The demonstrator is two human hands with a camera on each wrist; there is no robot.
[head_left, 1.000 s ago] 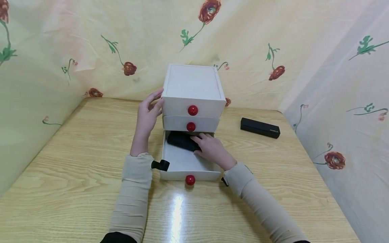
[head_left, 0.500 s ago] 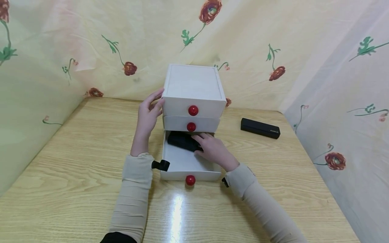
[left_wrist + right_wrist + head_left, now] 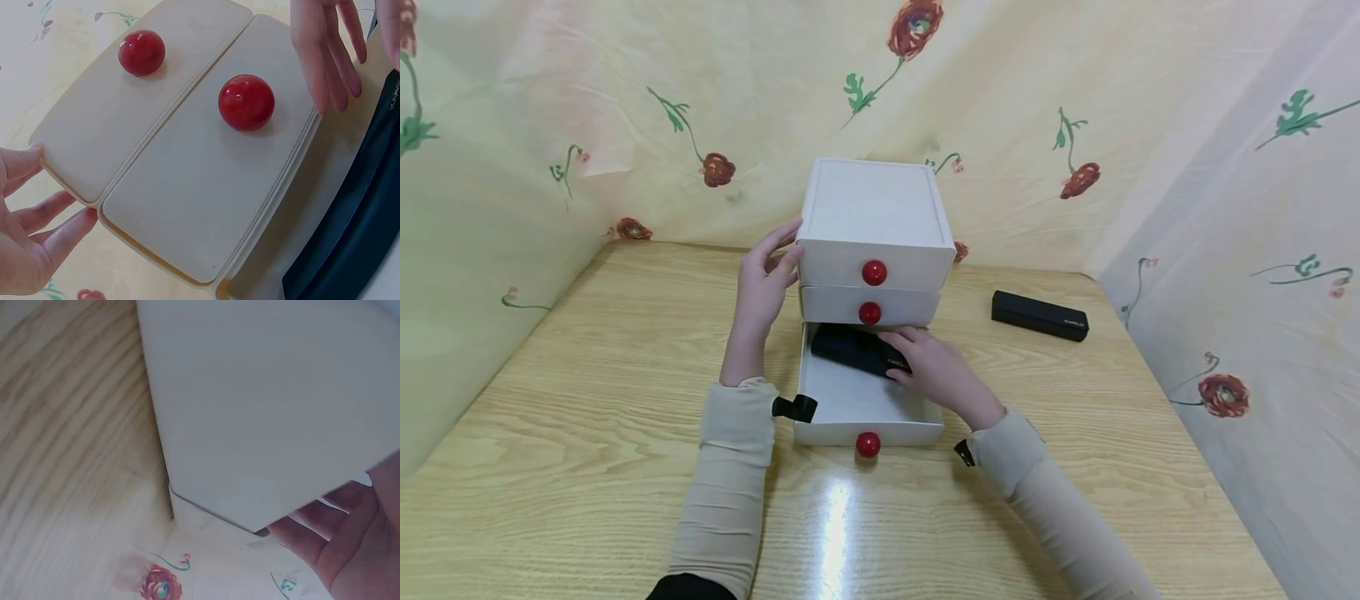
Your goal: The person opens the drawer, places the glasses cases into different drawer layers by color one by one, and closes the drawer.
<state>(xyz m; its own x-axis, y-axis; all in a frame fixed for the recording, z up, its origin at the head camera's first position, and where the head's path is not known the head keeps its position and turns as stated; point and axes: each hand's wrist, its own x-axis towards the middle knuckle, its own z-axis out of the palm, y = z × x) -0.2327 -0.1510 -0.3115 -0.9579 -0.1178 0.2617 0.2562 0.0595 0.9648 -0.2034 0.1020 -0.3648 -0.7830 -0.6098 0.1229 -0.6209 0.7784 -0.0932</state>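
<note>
A small white drawer cabinet [image 3: 880, 204] has red knobs and its bottom drawer [image 3: 850, 410] pulled out. My left hand [image 3: 762, 279] rests against the cabinet's left side, fairly straight fingers touching it near the top drawer's corner, also visible in the left wrist view. In the open drawer lies a slim black case [image 3: 853, 348], shaped like a glasses case, with small lettering at its right end. Over that end is my right hand [image 3: 940, 371], fingers extended; in the left wrist view they look straight and apart from the case [image 3: 356, 212]. The right wrist view shows the drawer's outer side [image 3: 269, 406].
A second black case [image 3: 1040, 316] with lettering lies on the wooden table [image 3: 587, 400], right of the cabinet. Flowered cloth [image 3: 790, 100] hangs behind and at both sides. The upper two drawers [image 3: 895, 307] are pushed in.
My right hand has slid slightly rightward along the case, uncovering its lettering. The case stays in place in the drawer, and my left hand has not moved.
</note>
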